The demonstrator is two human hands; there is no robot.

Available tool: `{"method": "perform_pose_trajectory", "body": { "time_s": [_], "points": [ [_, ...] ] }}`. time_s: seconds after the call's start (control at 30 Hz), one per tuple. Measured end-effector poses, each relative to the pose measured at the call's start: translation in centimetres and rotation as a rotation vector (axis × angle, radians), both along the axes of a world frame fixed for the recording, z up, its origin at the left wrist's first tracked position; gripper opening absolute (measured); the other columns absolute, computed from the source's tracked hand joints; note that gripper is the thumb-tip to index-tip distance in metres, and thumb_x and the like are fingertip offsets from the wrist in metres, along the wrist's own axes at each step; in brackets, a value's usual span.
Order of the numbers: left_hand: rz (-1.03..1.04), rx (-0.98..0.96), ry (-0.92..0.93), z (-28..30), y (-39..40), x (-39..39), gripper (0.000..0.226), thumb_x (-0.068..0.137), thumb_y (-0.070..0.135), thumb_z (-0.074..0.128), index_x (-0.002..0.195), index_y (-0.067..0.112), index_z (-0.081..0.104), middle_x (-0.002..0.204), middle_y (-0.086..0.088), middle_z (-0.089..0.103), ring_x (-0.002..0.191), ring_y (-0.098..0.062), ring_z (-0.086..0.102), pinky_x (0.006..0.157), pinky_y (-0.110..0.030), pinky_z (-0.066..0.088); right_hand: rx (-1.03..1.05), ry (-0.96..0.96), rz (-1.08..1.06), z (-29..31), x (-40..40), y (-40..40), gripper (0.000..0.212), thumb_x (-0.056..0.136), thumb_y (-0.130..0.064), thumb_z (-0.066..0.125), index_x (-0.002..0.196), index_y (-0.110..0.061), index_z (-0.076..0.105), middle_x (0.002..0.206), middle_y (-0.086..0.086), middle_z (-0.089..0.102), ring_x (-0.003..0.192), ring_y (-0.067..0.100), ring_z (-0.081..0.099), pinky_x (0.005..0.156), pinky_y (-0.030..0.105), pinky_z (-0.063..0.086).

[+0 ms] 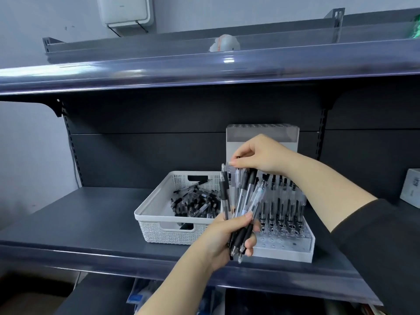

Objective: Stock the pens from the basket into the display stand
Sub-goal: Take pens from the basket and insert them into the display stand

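Your left hand (229,237) grips a fanned bunch of pens (244,201) in front of the display stand (284,246) — your right hand (256,155) pinches one pen's top. More pens lie in the basket (159,214) on the shelf (91,223), just left of the stand.

The left hand (229,237) and its bundle of pens (244,201) cover the display stand (295,251) at its 9 o'clock side, hiding the slots there. The right hand (256,155) masks the stand's backboard. At 1 o'clock a green object (416,26) is cut by the frame edge; at 3 o'clock so is a pale box (411,188), its print too small to read.
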State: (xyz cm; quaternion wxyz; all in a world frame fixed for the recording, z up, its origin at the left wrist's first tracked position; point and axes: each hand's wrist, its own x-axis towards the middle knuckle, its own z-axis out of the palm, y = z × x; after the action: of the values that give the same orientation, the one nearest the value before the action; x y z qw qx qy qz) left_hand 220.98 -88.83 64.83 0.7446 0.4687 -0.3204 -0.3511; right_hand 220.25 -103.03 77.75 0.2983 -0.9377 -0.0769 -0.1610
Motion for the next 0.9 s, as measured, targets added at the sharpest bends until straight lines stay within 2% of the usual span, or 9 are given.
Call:
{"method": "perform_pose_trajectory", "body": {
  "time_s": [0.1, 0.2, 0.27, 0.37, 0.53, 0.63, 0.7, 0.8, 0.9],
  "points": [
    [0.01, -0.003, 0.005, -0.2, -0.1, 0.1, 0.021, 0.08, 0.02, 0.063, 0.075, 0.001, 0.055, 0.066, -0.008, 0.055, 0.044, -0.014, 0.049, 0.042, -0.024, 0.045, -0.097, 0.045, -0.024, 0.2, 0.2, 0.4, 0.016, 0.086, -0.027, 0.067, 0.086, -0.013, 0.075, 0.081, -0.002, 0.072, 0.076, 0.011, 0.064, 0.075, 0.024, 0.049],
    [0.01, 0.011, -0.016, -0.1, -0.2, 0.3, 0.022, 0.081, 0.024, 0.063, 0.065, 0.008, 0.064, 0.06, -0.007, 0.051, 0.043, -0.013, 0.048, 0.043, -0.022, 0.044, -0.222, 0.07, -0.022, 0.2, 0.4, 1.0, 0.019, 0.088, -0.027, 0.063, 0.09, -0.012, 0.073, 0.071, -0.01, 0.063, 0.063, 0.003, 0.053, 0.061, 0.018, 0.041],
    [0.011, -0.005, 0.02, 0.0, -0.2, 0.3, 0.023, 0.081, 0.023, 0.061, 0.064, 0.007, 0.063, 0.062, -0.006, 0.051, 0.043, -0.011, 0.048, 0.04, -0.021, 0.041, -0.255, 0.041, -0.029, 0.1, 0.6, 1.2, 0.02, 0.09, -0.029, 0.06, 0.092, -0.014, 0.073, 0.073, -0.014, 0.061, 0.066, 0.002, 0.053, 0.06, 0.016, 0.039],
    [0.014, -0.026, 0.065, 0.2, -0.3, 0.4, 0.022, 0.081, 0.021, 0.061, 0.067, 0.004, 0.06, 0.065, -0.005, 0.052, 0.044, -0.01, 0.047, 0.038, -0.02, 0.039, -0.233, -0.011, -0.028, 0.2, 0.5, 1.6, 0.024, 0.09, -0.038, 0.058, 0.093, -0.019, 0.072, 0.084, -0.014, 0.063, 0.081, 0.005, 0.056, 0.067, 0.016, 0.042],
    [0.013, -0.01, 0.036, -0.1, -0.2, 0.1, 0.02, 0.081, 0.019, 0.062, 0.064, 0.007, 0.062, 0.07, -0.007, 0.054, 0.045, -0.012, 0.047, 0.038, -0.02, 0.038, -0.354, 0.076, -0.004, 1.5, 0.2, 2.1, 0.028, 0.078, -0.048, 0.07, 0.079, -0.02, 0.073, 0.092, -0.001, 0.071, 0.093, 0.015, 0.063, 0.089, 0.038, 0.05],
    [0.001, 0.006, 0.048, -0.4, -0.2, -0.1, 0.016, 0.08, 0.017, 0.062, 0.067, 0.008, 0.061, 0.07, -0.008, 0.057, 0.044, -0.013, 0.046, 0.038, -0.02, 0.037, -0.357, 0.2, 0.062, 2.3, -0.2, 2.2, 0.028, 0.076, -0.047, 0.072, 0.081, -0.02, 0.075, 0.093, -0.002, 0.072, 0.096, 0.013, 0.064, 0.092, 0.033, 0.047],
    [-0.007, 0.015, 0.05, -0.4, -0.2, -0.2, 0.015, 0.08, 0.016, 0.062, 0.068, 0.008, 0.06, 0.069, -0.007, 0.058, 0.044, -0.013, 0.046, 0.038, -0.02, 0.037, -0.37, 0.221, 0.097, 2.4, -0.3, 2.2, 0.027, 0.073, -0.048, 0.074, 0.079, -0.022, 0.075, 0.088, -0.006, 0.072, 0.092, 0.009, 0.064, 0.09, 0.031, 0.047],
    [-0.009, 0.021, 0.066, -0.3, -0.4, 0.0, 0.017, 0.081, 0.017, 0.06, 0.075, 0.004, 0.051, 0.069, -0.006, 0.057, 0.044, -0.012, 0.046, 0.038, -0.019, 0.037, -0.394, 0.184, 0.133, 2.0, -0.1, 2.5, 0.028, 0.069, -0.047, 0.077, 0.077, -0.021, 0.074, 0.08, -0.004, 0.07, 0.077, 0.01, 0.062, 0.079, 0.031, 0.049],
    [0.001, 0.005, 0.074, -0.4, -0.6, 0.1, 0.016, 0.08, 0.016, 0.061, 0.073, 0.005, 0.051, 0.07, -0.007, 0.057, 0.044, -0.012, 0.045, 0.038, -0.019, 0.037, -0.365, 0.149, 0.146, 1.7, 0.0, 2.6, 0.024, 0.07, -0.045, 0.077, 0.073, -0.022, 0.072, 0.072, -0.006, 0.067, 0.067, 0.002, 0.056, 0.073, 0.027, 0.046]
  ]
}}
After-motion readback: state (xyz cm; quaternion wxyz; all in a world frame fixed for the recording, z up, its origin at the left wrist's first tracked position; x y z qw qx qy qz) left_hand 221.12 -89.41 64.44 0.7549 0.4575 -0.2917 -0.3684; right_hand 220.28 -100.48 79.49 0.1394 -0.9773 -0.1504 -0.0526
